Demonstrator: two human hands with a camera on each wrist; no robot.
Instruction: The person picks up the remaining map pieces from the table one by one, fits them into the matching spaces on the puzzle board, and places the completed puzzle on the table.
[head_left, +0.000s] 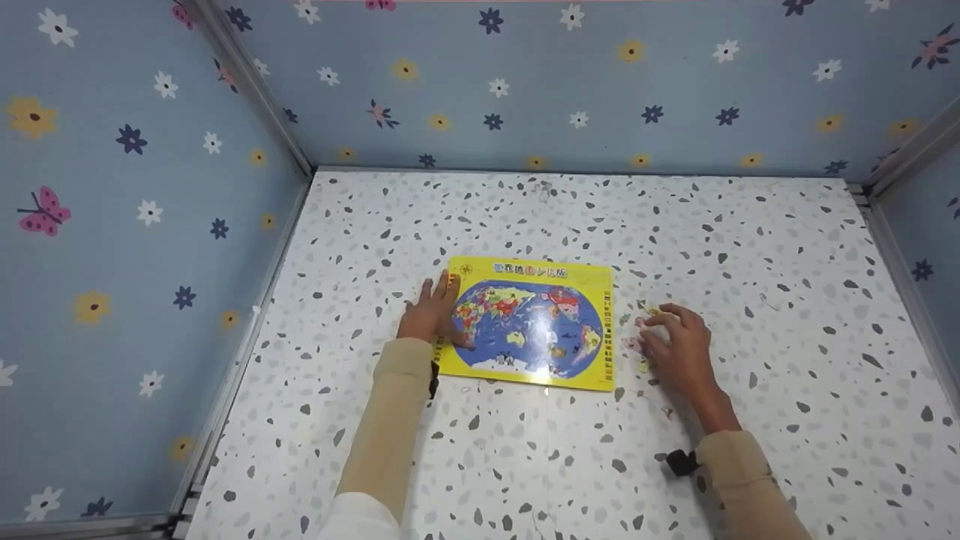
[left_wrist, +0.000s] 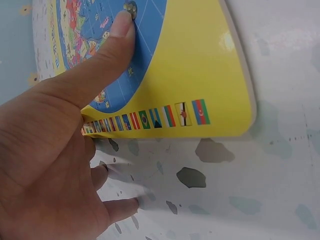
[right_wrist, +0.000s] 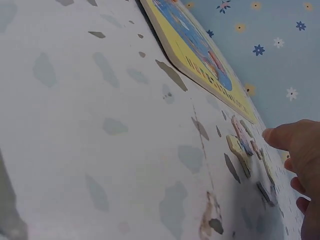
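Note:
A yellow-bordered world map puzzle board [head_left: 606, 281] lies flat on the speckled table, with a blue oval map in its middle. My left hand [head_left: 433, 311] rests at its left edge, fingers spread; in the left wrist view the thumb [left_wrist: 107, 55] lies across the map, its tip by a small round dark spot. Right of the board, my right hand [head_left: 684, 349] hovers over a few loose puzzle pieces [head_left: 632, 343], fingers loosely bent. In the right wrist view, the pieces [right_wrist: 239, 152] lie on the table just short of the thumb [right_wrist: 285, 136]; no piece shows in that hand.
The white table [head_left: 525, 217] has grey speckles. Blue flowered panels [head_left: 450, 75] stand at the back and sides in metal frames. A row of small printed flags [left_wrist: 145, 119] runs along the board's border. Light glares on the map's middle.

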